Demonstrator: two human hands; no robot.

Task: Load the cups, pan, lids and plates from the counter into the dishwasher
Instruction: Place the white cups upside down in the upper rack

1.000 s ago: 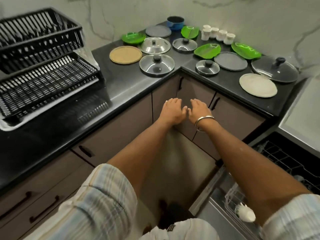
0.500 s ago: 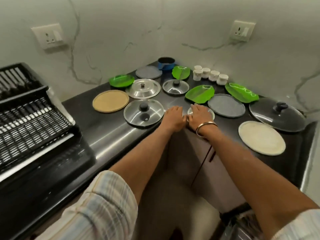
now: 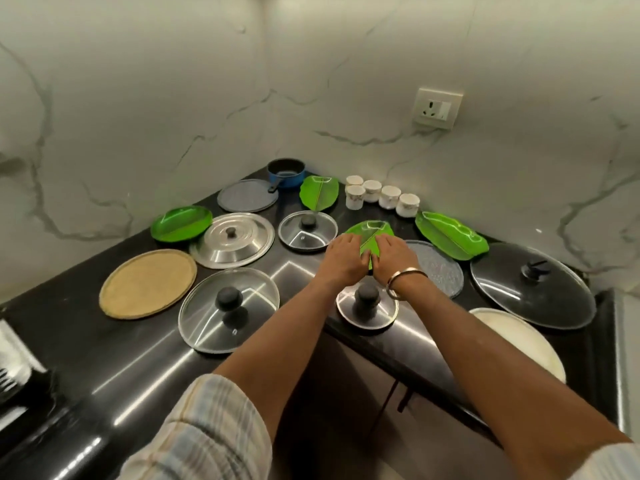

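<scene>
**Both hands on the middle green leaf plate**

Both forearms reach forward over the corner of the black glossy table (image 3: 104, 341). Left hand (image 3: 341, 259) and right hand (image 3: 391, 258) lie side by side, palms down, fingers fairly straight, on the leaf-shaped green plate (image 3: 372, 232). Can't tell if the fingers curl under its rim. Metal bangle (image 3: 403, 280) on the right wrist, plaid sleeve (image 3: 207, 434) on the left arm.

Around the hands:
- Just under the right wrist: small glass lid (image 3: 367, 313), steel rim, black knob.
- Left of the left hand: small glass lid (image 3: 307, 231); further left a domed steel lid (image 3: 232, 239), a large glass lid (image 3: 228, 310), a flat round tan plate (image 3: 147, 284).
- Beyond the hands: white cups (image 3: 381, 197) in a cluster, blue saucepan (image 3: 286, 173), grey round plate (image 3: 247, 199), second leaf plate (image 3: 318, 192).
- Right of the right hand: speckled grey plate (image 3: 440, 271), third leaf plate (image 3: 450, 235), big dark lid (image 3: 533, 285), cream plate (image 3: 519, 341).
- Far left: fourth leaf plate (image 3: 180, 223).
</scene>
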